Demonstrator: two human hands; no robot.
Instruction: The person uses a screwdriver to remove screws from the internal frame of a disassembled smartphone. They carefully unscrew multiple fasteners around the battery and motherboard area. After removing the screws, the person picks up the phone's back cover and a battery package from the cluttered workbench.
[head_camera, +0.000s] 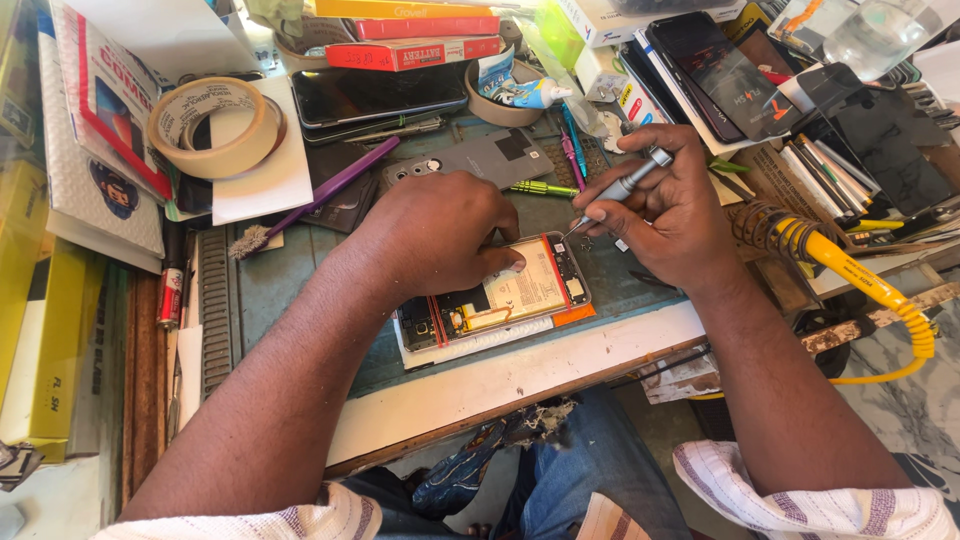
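The left hand presses down on an opened phone lying near the counter edge. The right hand pinches a screwdriver, tip at the phone's far right corner. A tape roll sits far left.

Left hand lies palm-down, fingers curled, forearm running in from seven o'clock. Right hand is pinched shut, thumb against fingertips, forearm entering from five o'clock.

Cluttered workbench bears opened phone, tape roll, seemingly brush.
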